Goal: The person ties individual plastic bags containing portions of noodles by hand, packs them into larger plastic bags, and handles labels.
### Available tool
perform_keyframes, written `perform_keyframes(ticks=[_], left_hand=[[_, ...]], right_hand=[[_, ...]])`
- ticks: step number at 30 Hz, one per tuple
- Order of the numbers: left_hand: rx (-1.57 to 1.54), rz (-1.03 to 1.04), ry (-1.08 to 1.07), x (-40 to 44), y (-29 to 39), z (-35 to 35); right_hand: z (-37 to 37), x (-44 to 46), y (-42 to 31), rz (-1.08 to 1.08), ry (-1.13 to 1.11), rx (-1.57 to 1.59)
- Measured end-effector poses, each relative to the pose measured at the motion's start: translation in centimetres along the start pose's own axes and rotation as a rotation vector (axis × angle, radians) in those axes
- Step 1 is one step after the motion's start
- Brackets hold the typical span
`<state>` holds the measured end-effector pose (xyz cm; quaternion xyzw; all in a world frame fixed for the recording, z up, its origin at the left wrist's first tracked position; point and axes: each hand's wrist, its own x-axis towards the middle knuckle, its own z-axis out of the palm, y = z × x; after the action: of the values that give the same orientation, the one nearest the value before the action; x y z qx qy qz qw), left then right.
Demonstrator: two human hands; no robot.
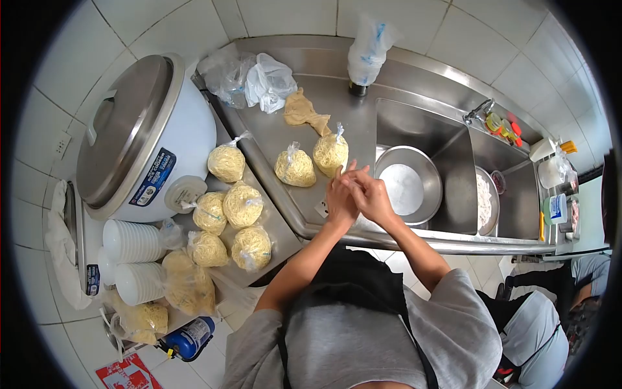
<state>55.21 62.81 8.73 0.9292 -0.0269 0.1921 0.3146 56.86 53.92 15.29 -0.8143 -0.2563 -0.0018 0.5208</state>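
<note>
My left hand (339,200) and my right hand (373,196) are pressed together over the steel counter (259,139), with their fingers bent and overlapping. Both look closed; whatever may be between the fingers is hidden. Just beyond my fingertips stands a tied clear bag of yellow noodles (330,154), and a second noodle bag (295,167) sits to its left. Behind them lies a crumpled tan bag (303,113). Right of my hands, a steel bowl (432,188) with white contents rests in the sink.
Several noodle bags (242,204) and stacked white tubs (131,242) are at left by a large rice cooker (159,139). Clear and white plastic bags (268,82) lie at the back. A faucet (478,111) is at right; another person (534,324) is at lower right.
</note>
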Motion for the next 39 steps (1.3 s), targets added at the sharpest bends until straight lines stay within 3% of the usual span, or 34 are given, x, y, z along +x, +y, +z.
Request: perform_keyframes(ticks=[2,6,8,13,16,19,23,26,29,31,33,34,35,37,39], left_hand=[[0.104,0.031,0.002,0.0,0.4,0.3],[0.089,0.085,0.037,-1.1,-0.4,2.9],[0.125,0.089,0.015,-1.1,-0.2,2.8],[0.1,0.049,-0.049,0.0,0.4,1.3],[0.085,-0.162,-0.318,-0.1,0.1,1.4],[0.097,-0.06,-0.025,-0.7,-1.0,3.0],[0.149,-0.011,0.044,-0.7,-0.5,3.5],[0.251,-0.002,-0.09,-0.9,-0.7,2.7],[0.125,-0.132,-0.348,0.6,-0.6,0.3],[0.117,-0.091,-0.22,-0.1,-1.7,1.6],[0.101,-0.067,-0.095,-0.6,-1.9,1.8],[0.125,-0.079,-0.132,-0.7,-1.8,2.0],[0.146,-0.091,-0.174,-0.6,-1.4,1.8],[0.188,-0.08,-0.162,0.1,-1.2,2.3],[0.212,-0.057,-0.085,-0.8,-1.4,4.1]], right_hand=[[-0.9,-0.9,1.4,0.06,-0.116,-0.063],[-0.9,-1.9,3.0,-0.027,-0.156,-0.039],[-0.9,-2.0,2.7,0.036,-0.18,-0.101],[-1.4,-0.8,1.6,-0.022,-0.088,-0.016],[-0.4,-0.8,3.1,0.1,-0.131,-0.019],[0.3,-0.7,3.6,0.159,-0.144,-0.048],[0.7,-0.5,4.2,0.115,-0.141,-0.123],[-0.3,-0.6,3.8,0.126,-0.109,0.01],[-1.9,-0.5,2.0,0.121,-0.073,0.059],[-2.7,-0.1,2.7,0.174,-0.046,0.001],[-3.9,0.1,1.6,0.105,0.165,-0.014],[-4.9,0.2,1.1,-0.015,0.197,-0.096],[-6.0,0.0,0.1,-0.09,0.032,-0.289],[-5.3,0.8,-2.4,-0.515,-0.16,-0.513],[-3.9,0.2,-0.7,-0.603,-0.183,-0.953]])
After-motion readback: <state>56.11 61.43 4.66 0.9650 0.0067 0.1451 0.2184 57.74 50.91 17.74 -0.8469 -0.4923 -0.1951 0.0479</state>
